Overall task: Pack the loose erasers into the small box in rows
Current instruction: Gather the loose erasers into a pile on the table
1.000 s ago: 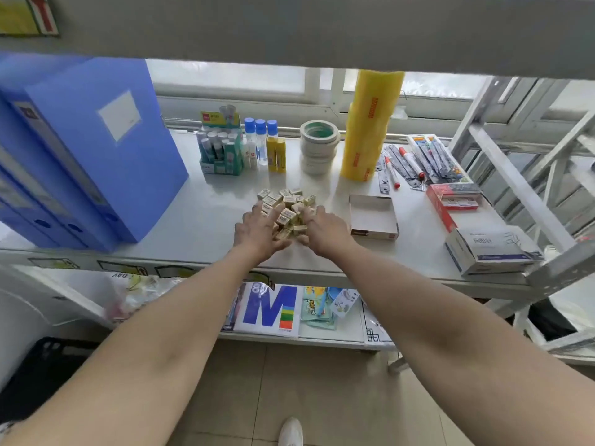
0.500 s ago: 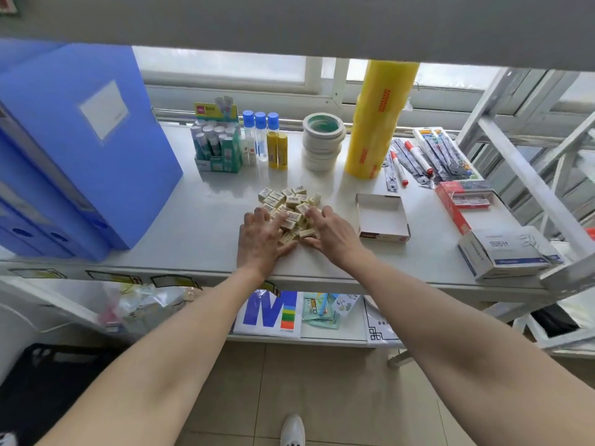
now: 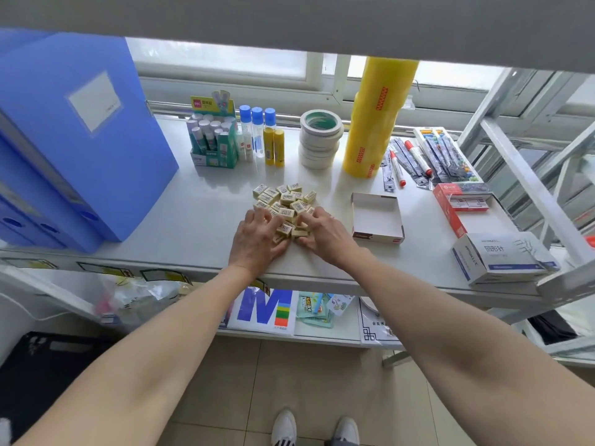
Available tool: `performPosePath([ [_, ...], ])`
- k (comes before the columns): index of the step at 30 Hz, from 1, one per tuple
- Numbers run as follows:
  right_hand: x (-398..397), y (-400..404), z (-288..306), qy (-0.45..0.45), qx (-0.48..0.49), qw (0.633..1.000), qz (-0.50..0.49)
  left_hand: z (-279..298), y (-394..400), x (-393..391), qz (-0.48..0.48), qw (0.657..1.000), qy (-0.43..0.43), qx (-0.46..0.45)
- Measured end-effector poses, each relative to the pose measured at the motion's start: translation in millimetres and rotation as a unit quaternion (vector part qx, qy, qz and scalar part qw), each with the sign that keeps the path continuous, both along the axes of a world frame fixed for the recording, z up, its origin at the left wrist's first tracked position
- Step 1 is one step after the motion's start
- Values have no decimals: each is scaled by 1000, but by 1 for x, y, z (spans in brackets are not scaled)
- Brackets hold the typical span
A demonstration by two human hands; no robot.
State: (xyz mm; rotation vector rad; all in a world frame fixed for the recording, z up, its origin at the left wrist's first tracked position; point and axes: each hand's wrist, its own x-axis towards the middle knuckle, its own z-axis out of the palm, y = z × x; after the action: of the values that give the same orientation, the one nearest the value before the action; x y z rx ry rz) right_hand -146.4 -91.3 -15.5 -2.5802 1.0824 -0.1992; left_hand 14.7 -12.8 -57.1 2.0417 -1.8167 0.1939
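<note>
looking down from the head camera, i started at the left and went across. my left hand (image 3: 257, 239) lay on the white shelf (image 3: 206, 220), at the left side of the pile of erasers (image 3: 283, 201). its fingers were bent over the near edge of the pile and touched the little blocks there. i could not tell if it really gripped one or just pressed on them.

the erasers sat in a loose heap in the middle of the shelf, lying every which way, some flat and some on their sides. none of them was in a row yet.

my right hand (image 3: 325, 236) was at the right side of the pile, just beside my left hand. its fingers were curled on a block or two at the near edge. i could not say for sure that it pinched one.

the small box (image 3: 376, 220) came next, further right. it was open on top and i saw nothing inside it. it sat near the pile but did not touch it. its long side ran away from me, toward the window.

so the box lay to the right of both hands, and my right hand was the nearer one. i thought the right hand should carry erasers over, going sideways to the right.
</note>
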Motion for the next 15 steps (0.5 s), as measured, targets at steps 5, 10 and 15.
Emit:
performPosePath([
  [5,-2,-3,-2,-1,4,1000,12,4,-2,1,12,998,-48,24],
  [10,-2,-6,-2,1,16,1000,18,8,-5,8,-9,999,-43,32],
  [15,-4,-8,-1,14,13,999,31,3,-2,10,-29,998,-37,41],
])
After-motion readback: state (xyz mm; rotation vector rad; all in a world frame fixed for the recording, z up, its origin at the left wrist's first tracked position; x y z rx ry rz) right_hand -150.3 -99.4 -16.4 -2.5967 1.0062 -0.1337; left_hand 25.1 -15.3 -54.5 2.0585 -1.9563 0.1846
